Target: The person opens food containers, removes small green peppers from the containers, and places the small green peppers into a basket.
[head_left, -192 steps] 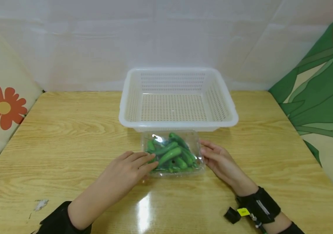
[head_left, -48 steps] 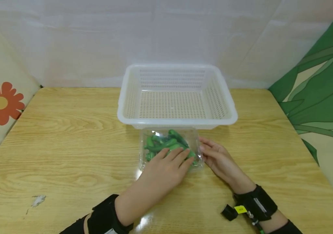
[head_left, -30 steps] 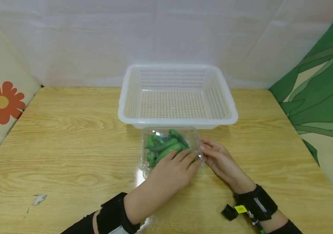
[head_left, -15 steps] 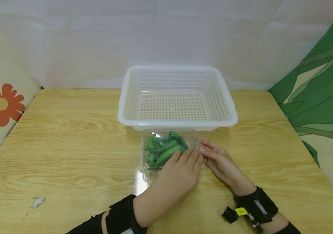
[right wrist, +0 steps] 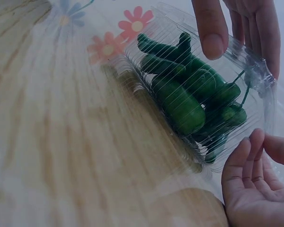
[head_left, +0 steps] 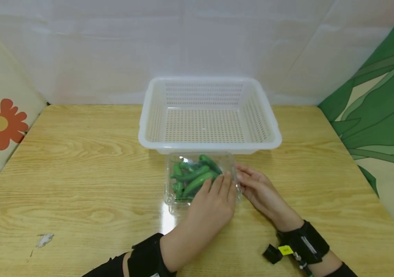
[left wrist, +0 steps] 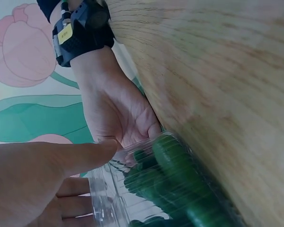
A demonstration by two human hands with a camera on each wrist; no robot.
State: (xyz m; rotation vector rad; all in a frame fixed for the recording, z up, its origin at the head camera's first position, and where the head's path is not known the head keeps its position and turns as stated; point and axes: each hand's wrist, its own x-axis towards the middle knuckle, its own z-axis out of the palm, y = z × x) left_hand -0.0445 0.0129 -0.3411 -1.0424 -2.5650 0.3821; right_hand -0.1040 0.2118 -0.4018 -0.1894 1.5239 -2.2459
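Note:
A clear plastic clamshell box (head_left: 167,188) lies on the table with its lid down. Through it show several green peppers (head_left: 197,183), some with thin stems in the right wrist view. My left hand (head_left: 212,206) rests on the lid's right part, fingers straight and together. Its thumb (left wrist: 97,153) lies along the box's near side. At the right end, my right hand (head_left: 262,194) pinches the box's edge between thumb and curled fingertips (right wrist: 250,142). Part of the peppers is hidden under my left hand.
Right behind the box stands a white perforated plastic basket (head_left: 203,146), with nothing in it. Wooden tabletop (head_left: 79,165) stretches to both sides. A white sheet (head_left: 197,38) hangs at the back, with flowered panels left and right.
My left hand has moved rightward from the box's left end to the lid's right part, and its fingers have drawn together. The right hand and the box stay nearly in place.

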